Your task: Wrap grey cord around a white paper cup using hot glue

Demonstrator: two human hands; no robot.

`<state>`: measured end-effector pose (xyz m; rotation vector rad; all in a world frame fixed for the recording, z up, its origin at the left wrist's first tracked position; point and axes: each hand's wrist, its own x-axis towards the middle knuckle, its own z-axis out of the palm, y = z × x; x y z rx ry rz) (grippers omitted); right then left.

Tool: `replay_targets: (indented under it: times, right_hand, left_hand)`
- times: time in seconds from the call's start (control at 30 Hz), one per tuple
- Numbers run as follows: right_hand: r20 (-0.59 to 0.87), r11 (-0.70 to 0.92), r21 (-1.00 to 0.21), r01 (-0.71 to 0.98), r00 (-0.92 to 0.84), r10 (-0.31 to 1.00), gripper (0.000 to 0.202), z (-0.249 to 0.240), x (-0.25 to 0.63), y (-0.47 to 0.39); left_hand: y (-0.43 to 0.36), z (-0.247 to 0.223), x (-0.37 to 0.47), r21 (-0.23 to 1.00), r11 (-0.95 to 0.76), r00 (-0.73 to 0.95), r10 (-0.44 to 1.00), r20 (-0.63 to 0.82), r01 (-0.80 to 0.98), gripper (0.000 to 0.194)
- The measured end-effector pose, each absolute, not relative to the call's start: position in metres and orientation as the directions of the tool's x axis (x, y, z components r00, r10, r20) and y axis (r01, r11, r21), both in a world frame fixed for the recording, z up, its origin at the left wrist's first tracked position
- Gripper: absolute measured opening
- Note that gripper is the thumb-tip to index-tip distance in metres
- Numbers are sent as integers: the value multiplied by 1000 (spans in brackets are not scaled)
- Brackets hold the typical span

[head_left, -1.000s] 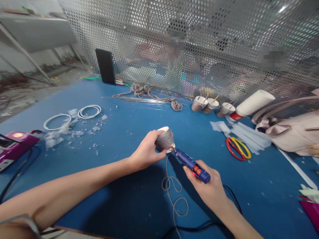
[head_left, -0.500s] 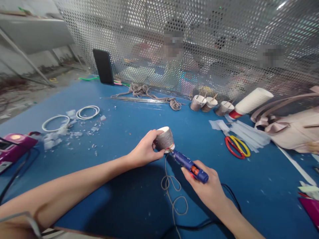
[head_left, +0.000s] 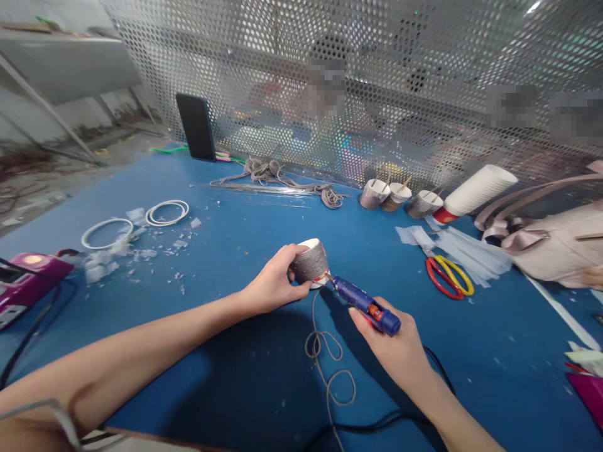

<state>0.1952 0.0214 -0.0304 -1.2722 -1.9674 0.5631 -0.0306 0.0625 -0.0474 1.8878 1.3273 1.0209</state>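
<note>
My left hand (head_left: 274, 280) is closed around a paper cup (head_left: 311, 262) wrapped in grey cord, tilted just above the blue table. A white and red strip of the cup shows below the winding. From the cup a loose grey cord (head_left: 316, 342) runs down in loops toward the table's near edge. In my right hand (head_left: 396, 351) is a blue hot glue gun (head_left: 360, 298), its fingers wrapped round the handle. The nozzle points at the lower right side of the cup, at or very near its surface.
Red and yellow scissors (head_left: 447, 277) lie at right beside clear strips (head_left: 471, 254). Cord-wrapped cups (head_left: 374, 194) and a white cup stack (head_left: 480, 191) stand before the perforated metal screen (head_left: 264, 75). White rings (head_left: 107, 233), a phone (head_left: 195, 127) and a purple device (head_left: 32, 285) are leftward.
My right hand and the glue gun have shifted slightly right and up, the nozzle moving along the cup's lower edge. My left hand and the cup stay nearly still.
</note>
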Motion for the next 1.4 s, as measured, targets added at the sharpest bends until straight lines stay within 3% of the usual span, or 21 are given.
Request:
replay_targets:
  times: [0.23, 0.6, 1.4]
  right_hand:
    - [274, 391, -703, 594, -280, 920, 28, -30, 195, 19]
    - [301, 416, -677, 607, -288, 909, 27, -30, 193, 18]
    - [165, 238, -797, 555, -180, 970, 30, -30, 198, 24]
  left_hand:
    - [64, -48, -31, 814, -324, 208, 945, 253, 483, 41]
    - [64, -50, -31, 802, -352, 214, 935, 281, 483, 42]
    - [65, -49, -33, 828, -336, 223, 939, 260, 449, 36]
